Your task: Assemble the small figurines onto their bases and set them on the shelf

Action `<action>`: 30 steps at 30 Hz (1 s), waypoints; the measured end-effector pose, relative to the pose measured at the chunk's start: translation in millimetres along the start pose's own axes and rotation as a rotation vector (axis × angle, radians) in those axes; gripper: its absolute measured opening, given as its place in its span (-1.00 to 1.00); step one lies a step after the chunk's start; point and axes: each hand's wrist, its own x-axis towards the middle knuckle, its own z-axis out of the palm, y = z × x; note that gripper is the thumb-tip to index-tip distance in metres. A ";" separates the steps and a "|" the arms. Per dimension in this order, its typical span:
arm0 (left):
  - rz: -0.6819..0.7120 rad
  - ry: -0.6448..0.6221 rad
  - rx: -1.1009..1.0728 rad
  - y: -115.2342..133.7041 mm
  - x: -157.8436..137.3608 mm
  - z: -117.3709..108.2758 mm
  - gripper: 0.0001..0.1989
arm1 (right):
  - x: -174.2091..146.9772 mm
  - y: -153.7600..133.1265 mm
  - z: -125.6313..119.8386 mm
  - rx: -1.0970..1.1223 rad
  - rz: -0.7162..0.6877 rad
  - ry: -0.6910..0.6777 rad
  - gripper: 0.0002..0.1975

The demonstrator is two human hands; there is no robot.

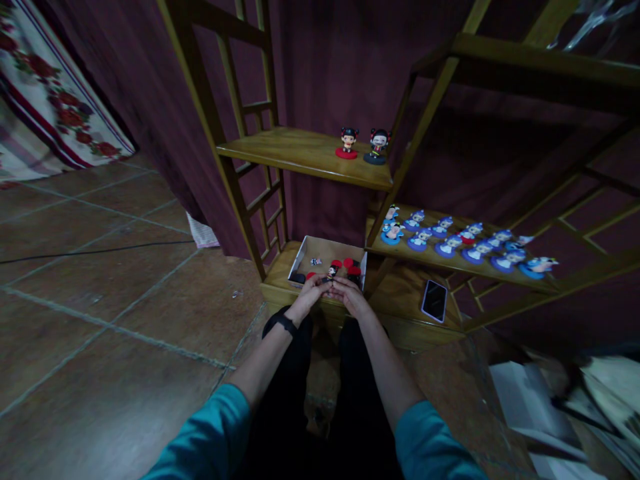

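Observation:
A small figurine [332,271] with dark hair and some red on it is pinched between my two hands, just over the near edge of a shallow cardboard box [327,248]. My left hand [313,289] closes on it from the left and my right hand [349,292] from the right; the fingers partly cover its lower part. Inside the box lie several red round bases [349,263], a dark piece [299,277] and a small black-and-white figure part [316,261].
On the upper shelf [295,148] stand a red-based figurine [347,143] and a dark-based figurine [377,147]. Several blue and purple figurines [447,245] line the right shelf. A phone [435,300] lies below them. White boxes [535,400] sit on the floor at right.

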 end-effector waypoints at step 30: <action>0.113 0.033 0.005 0.8 -2.9 2.1 -0.52 | 4.3 3.6 -2.4 0.012 -0.084 -0.032 -0.73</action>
